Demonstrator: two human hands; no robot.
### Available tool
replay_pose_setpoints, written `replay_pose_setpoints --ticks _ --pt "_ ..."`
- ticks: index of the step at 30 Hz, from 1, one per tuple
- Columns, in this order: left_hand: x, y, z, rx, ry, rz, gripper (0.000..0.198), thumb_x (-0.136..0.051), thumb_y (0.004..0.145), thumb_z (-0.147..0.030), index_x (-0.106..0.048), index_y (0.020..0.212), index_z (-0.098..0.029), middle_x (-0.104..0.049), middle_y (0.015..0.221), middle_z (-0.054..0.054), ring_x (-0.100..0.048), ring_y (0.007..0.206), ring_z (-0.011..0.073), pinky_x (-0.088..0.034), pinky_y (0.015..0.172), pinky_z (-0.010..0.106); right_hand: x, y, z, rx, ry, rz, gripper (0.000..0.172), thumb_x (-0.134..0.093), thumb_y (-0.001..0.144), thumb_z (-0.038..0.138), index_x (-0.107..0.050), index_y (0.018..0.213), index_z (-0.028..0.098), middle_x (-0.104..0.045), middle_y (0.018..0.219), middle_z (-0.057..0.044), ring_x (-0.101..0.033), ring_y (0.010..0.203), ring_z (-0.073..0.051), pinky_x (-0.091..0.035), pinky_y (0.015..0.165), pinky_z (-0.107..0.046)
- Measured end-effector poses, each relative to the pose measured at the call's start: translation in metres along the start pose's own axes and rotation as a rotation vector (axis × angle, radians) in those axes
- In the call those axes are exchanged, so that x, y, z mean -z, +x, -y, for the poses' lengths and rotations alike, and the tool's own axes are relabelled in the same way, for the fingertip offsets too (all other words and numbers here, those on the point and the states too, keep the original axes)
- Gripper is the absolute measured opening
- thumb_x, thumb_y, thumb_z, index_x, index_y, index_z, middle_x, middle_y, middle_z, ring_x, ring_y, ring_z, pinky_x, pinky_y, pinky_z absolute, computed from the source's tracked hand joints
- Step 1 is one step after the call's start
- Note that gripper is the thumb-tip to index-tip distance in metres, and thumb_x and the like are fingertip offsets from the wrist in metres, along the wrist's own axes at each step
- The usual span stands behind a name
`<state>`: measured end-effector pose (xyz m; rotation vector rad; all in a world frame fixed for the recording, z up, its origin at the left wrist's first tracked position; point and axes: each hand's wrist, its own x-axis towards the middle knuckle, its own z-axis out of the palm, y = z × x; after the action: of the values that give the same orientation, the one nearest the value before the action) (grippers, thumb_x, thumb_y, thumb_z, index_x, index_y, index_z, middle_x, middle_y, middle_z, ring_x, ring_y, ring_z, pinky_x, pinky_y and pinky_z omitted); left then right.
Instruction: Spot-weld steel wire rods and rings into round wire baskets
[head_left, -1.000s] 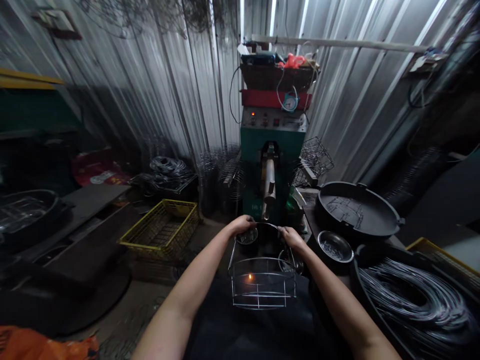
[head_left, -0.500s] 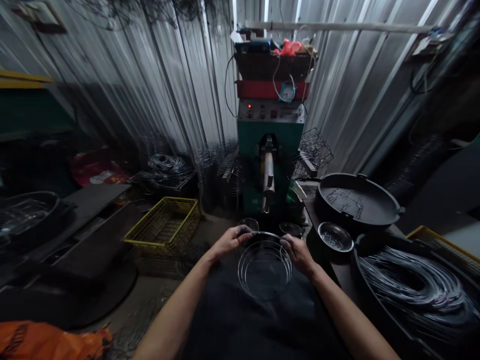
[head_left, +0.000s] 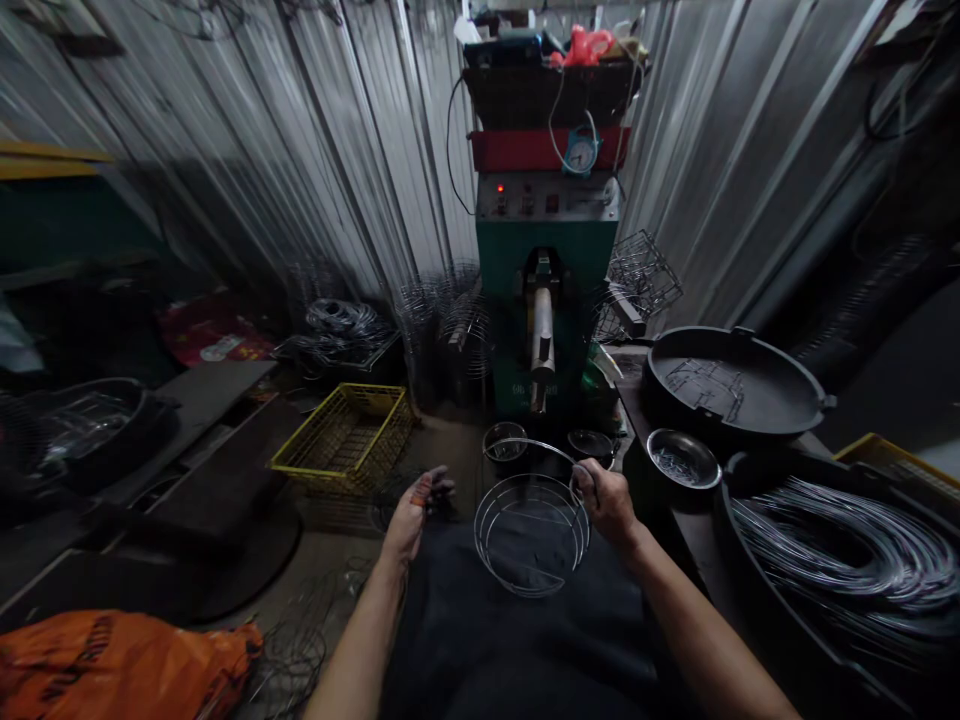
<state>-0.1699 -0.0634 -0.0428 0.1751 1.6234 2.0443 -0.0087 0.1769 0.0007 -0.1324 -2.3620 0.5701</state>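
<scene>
My right hand (head_left: 606,502) is closed on a round wire basket (head_left: 534,592) at its right side. The basket is built of thin, shiny wire rings, and a bar crosses its lower part. From the fingers a curved wire (head_left: 536,442) arches leftward above it; whether it is joined to the basket, I cannot tell. To the left, apart from the basket, my left hand (head_left: 417,508) holds nothing, with its fingers loosely bent and apart. Ahead stands a green machine (head_left: 499,290) with a metal arm (head_left: 541,335) sticking out toward me.
A yellow wire crate (head_left: 341,465) stands to the left. On the right are a bowl of small metal pieces (head_left: 701,478), a round black tray (head_left: 780,405) and a black tub (head_left: 739,560) with bundled wire. Two small bowls sit below the machine. An orange sack (head_left: 112,665) lies front left.
My left hand has let go of the wire and moved left and down, its fingers opening. The right hand keeps hold and has shifted slightly right. The view has tilted down a little.
</scene>
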Motion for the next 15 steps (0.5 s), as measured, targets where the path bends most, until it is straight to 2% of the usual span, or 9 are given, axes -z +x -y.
replay_pose_setpoints --ticks 2,4,7,9,12,15 --pt "0.009 -0.012 0.030 0.105 -0.006 -0.078 0.058 -0.052 0.065 -0.060 -0.057 0.099 -0.013 -0.065 0.080 0.008 -0.061 0.070 0.0176 -0.045 0.063 0.029 -0.001 0.000 -0.003 -0.099 0.031 -0.031 0.026 -0.030 0.087 0.031 -0.050 0.076 0.017 -0.050 0.058 0.000 -0.046 0.048 -0.010 -0.032 0.050 -0.021" --pt "0.011 -0.030 0.056 0.148 0.073 -0.144 0.059 -0.050 0.066 -0.061 -0.058 0.098 -0.012 -0.065 0.079 0.009 -0.061 0.071 0.0192 -0.045 0.060 0.029 -0.004 0.001 -0.006 -0.260 0.085 -0.075 0.030 -0.029 0.087 0.035 -0.050 0.074 0.018 -0.047 0.055 0.001 -0.044 0.047 -0.010 -0.032 0.049 -0.021" --pt "0.004 -0.058 0.071 -0.046 0.292 -0.261 0.049 -0.051 0.069 -0.054 -0.058 0.096 -0.014 -0.064 0.087 0.009 -0.059 0.083 0.0207 -0.045 0.070 0.031 -0.012 0.005 -0.007 -0.472 0.205 -0.081 0.033 -0.030 0.084 0.042 -0.047 0.068 0.019 -0.043 0.051 0.002 -0.042 0.045 -0.010 -0.031 0.046 -0.021" --pt "-0.005 -0.072 0.062 -0.232 0.442 -0.282 0.041 -0.050 0.074 -0.047 -0.057 0.099 -0.015 -0.062 0.094 0.009 -0.057 0.089 0.0208 -0.043 0.077 0.032 -0.021 0.008 -0.006 -0.572 0.313 -0.036 0.034 -0.035 0.081 0.046 -0.045 0.062 0.019 -0.041 0.049 0.003 -0.040 0.044 -0.010 -0.031 0.043 -0.021" --pt "-0.018 -0.079 0.034 -0.458 0.629 -0.285 0.035 -0.048 0.078 -0.039 -0.054 0.104 -0.017 -0.060 0.099 0.008 -0.056 0.090 0.0198 -0.043 0.080 0.033 -0.034 0.010 0.000 -0.739 0.537 0.031 0.036 -0.044 0.073 0.052 -0.041 0.058 0.020 -0.040 0.046 0.005 -0.037 0.039 -0.008 -0.030 0.038 -0.021" --pt "-0.035 -0.073 0.011 -0.586 0.833 -0.154 0.030 -0.046 0.081 -0.035 -0.054 0.105 -0.019 -0.061 0.100 0.008 -0.056 0.091 0.0187 -0.042 0.079 0.032 -0.043 0.014 0.006 -0.912 0.754 0.016 0.038 -0.051 0.066 0.055 -0.040 0.059 0.019 -0.042 0.047 0.006 -0.036 0.035 -0.006 -0.028 0.034 -0.019"
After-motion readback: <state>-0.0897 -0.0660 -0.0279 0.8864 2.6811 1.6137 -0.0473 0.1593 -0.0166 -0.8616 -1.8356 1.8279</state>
